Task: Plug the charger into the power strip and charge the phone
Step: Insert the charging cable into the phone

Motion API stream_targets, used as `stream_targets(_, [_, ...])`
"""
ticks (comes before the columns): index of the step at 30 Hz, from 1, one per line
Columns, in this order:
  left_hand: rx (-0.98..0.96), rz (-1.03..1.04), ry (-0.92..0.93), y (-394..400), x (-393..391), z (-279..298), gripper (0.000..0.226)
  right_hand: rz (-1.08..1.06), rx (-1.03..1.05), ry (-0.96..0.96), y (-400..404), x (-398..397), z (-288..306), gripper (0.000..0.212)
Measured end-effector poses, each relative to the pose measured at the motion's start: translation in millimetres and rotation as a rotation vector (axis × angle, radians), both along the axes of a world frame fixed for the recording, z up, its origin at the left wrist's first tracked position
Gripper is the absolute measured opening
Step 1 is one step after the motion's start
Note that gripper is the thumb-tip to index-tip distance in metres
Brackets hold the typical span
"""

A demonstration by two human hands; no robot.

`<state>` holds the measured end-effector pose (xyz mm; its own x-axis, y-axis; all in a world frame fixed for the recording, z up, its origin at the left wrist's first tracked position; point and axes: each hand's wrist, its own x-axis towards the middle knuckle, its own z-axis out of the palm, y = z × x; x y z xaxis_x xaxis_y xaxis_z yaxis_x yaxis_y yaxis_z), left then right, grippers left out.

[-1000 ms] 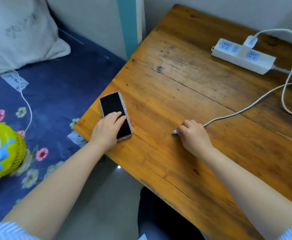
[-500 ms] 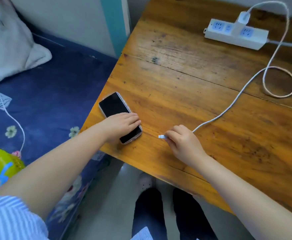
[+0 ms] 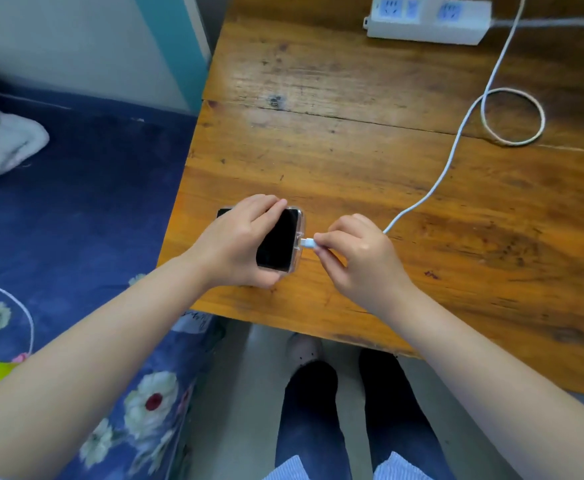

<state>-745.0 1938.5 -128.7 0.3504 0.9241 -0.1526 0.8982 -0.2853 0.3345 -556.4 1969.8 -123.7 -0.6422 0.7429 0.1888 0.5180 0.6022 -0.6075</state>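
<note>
Both hands busy near counter (image 3: 352, 161) edge; left hand (image 3: 235, 242) clasped around phone (image 3: 280, 240), dark screen up; right hand (image 3: 359, 251) pinching cable plug (image 3: 307, 242) at phone's port; power strip (image 3: 425, 20) far back, white cable (image 3: 456, 140) looped between.

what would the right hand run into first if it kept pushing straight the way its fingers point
Likely the phone: the right hand holds the cable plug at its end edge, with the left hand just behind.

Left hand (image 3: 238, 244) clamps the phone (image 3: 280, 240) from above, fingers wrapped over its edges. Right hand (image 3: 359, 251) pinches the cable plug (image 3: 307, 243) at the phone's end.
</note>
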Motion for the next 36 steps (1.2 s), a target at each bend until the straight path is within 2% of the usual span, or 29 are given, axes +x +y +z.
stream_targets(14, [0.030,0.018,0.019,0.5,5.3,-1.9,0.090,0.004,-0.017,-0.151,4.2,-5.4,12.7,0.005])
stream_targets(23, [0.054,0.012,0.055,1.5,11.2,-0.9,0.091,0.097,0.014,-0.271,6.0,-4.5,13.4,0.016])
stream_targets(29, [0.020,0.016,0.067,2.7,15.7,-3.7,0.090,0.096,-0.021,-0.251,7.7,0.9,5.3,0.010])
stream_targets(36, [0.004,-0.001,0.073,5.6,15.2,-4.1,0.090,0.114,-0.085,-0.134,15.2,12.2,3.4,0.012])
